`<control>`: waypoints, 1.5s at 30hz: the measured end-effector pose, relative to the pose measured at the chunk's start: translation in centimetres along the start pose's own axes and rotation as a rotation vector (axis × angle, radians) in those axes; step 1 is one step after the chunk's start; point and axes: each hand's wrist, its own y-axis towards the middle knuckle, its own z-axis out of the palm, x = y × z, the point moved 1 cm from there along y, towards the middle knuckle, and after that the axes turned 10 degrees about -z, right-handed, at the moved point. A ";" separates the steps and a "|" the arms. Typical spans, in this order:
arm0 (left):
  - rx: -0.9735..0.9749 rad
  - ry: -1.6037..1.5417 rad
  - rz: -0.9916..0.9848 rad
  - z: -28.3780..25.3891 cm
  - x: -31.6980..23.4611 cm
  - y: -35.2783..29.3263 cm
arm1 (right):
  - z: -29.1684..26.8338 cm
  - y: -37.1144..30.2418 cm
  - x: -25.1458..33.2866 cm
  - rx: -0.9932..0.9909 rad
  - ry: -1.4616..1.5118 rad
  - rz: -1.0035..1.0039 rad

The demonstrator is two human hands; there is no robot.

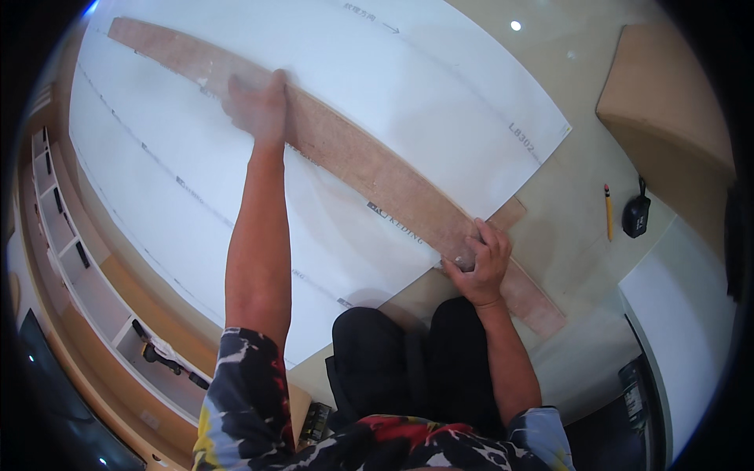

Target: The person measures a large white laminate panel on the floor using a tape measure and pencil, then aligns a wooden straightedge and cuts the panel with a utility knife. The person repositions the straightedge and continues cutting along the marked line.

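A long, narrow reddish-brown board (pixel 377 174) lies slantwise across a large white sheet panel (pixel 440 94) with printed lines. My left hand (pixel 261 106), slightly blurred, spans the board's upper half, with its fingers at the far edge. At the near right end my right hand (pixel 481 265) grips the board, thumb on one side and fingers on the other. A small dark patch shows between that thumb and the fingers; I cannot make out what it is. A second brown strip (pixel 536 300) sticks out beyond the panel's corner, below my right hand.
On the beige floor at the right lie a yellow pencil (pixel 609 213) and a small black teardrop-shaped tool (pixel 637 213). A brown cardboard piece (pixel 664 98) stands behind them. Along the left runs a white open-compartment unit (pixel 98 294) with a black tool (pixel 161 357) on it.
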 end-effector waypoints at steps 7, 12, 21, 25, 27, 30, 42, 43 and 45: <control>0.035 -0.042 0.003 -0.3 -0.2 -0.1 | 0.1 -0.1 -0.2 -0.005 0.002 -0.007; 0.005 -0.030 0.014 -0.2 0.1 0.1 | 0.1 -0.2 -0.2 0.019 0.003 0.003; -0.016 0.019 0.033 0.1 0.5 0.6 | 0.1 -0.2 -0.1 0.025 0.011 0.004; -0.024 0.047 -0.006 0.0 -0.2 -0.1 | 0.1 -0.1 0.0 0.008 -0.023 -0.015; -0.022 0.051 -0.010 -0.1 -0.1 0.0 | 0.3 -0.1 0.0 -0.005 -0.025 -0.023; -0.009 0.036 -0.013 -0.4 -0.2 0.0 | 0.1 -0.1 0.2 0.007 -0.007 -0.002; -0.078 0.084 0.026 1.0 1.4 0.6 | 0.0 -0.7 -0.4 0.011 -0.002 -0.002; -0.061 0.090 0.016 1.0 1.5 0.3 | -0.3 -0.8 -0.3 0.008 -0.003 0.005; -0.050 0.097 0.006 0.8 0.6 0.0 | -0.4 -0.3 -0.3 -0.014 0.006 0.003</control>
